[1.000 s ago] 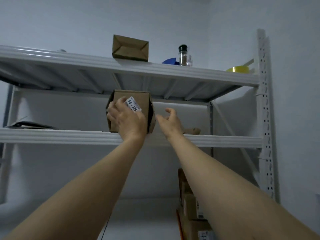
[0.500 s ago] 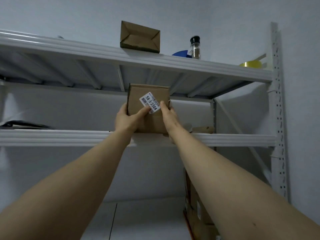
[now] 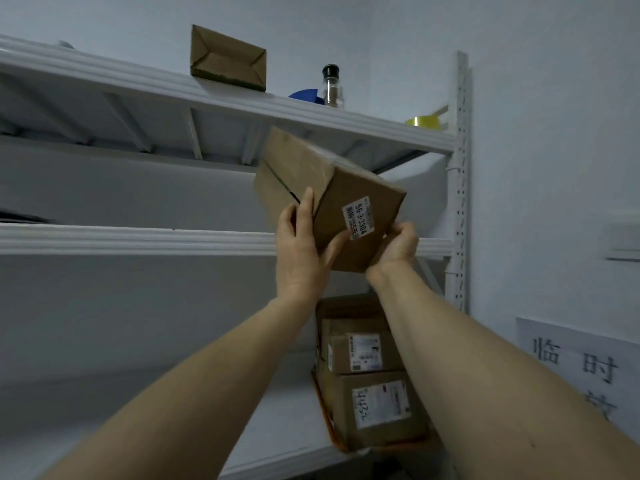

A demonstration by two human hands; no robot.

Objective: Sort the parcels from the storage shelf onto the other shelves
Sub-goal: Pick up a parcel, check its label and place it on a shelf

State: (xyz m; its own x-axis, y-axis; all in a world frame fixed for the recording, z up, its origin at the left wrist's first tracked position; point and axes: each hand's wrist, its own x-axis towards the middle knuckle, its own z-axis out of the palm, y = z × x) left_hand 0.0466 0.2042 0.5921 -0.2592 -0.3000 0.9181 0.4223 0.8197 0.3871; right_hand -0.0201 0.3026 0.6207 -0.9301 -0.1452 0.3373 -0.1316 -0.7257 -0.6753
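Cardboard parcel (image 3: 349,185) held up in the air, tilted, one corner pointing down. It sits in front of the gap between the top shelf (image 3: 242,98) and the middle shelf (image 3: 138,239), resting on neither. White label (image 3: 358,218) on the near face reads 56-3-3304.

Left hand (image 3: 299,251) grasps the parcel's lower left: fingers run up the side face, thumb pressed across the labelled face just under the label. Right hand (image 3: 398,245) grasps the lower right corner with fingers curled round the edge. Both arms are raised.

On the top shelf: a small cardboard box (image 3: 228,57) at the front edge, a clear jar with a black cap (image 3: 332,86), a blue object (image 3: 306,95) just beside it, and a yellow tape roll (image 3: 426,121) at the right end near the upright post (image 3: 460,168).

A dark flat thing (image 3: 24,216) lies at far left on the middle shelf, possibly a folder; too dim to tell.

Lower shelf (image 3: 277,427) holds stacked labelled parcels (image 3: 377,407) at its right end, below the hands. Paper sign (image 3: 578,362) with printed characters on the right wall.
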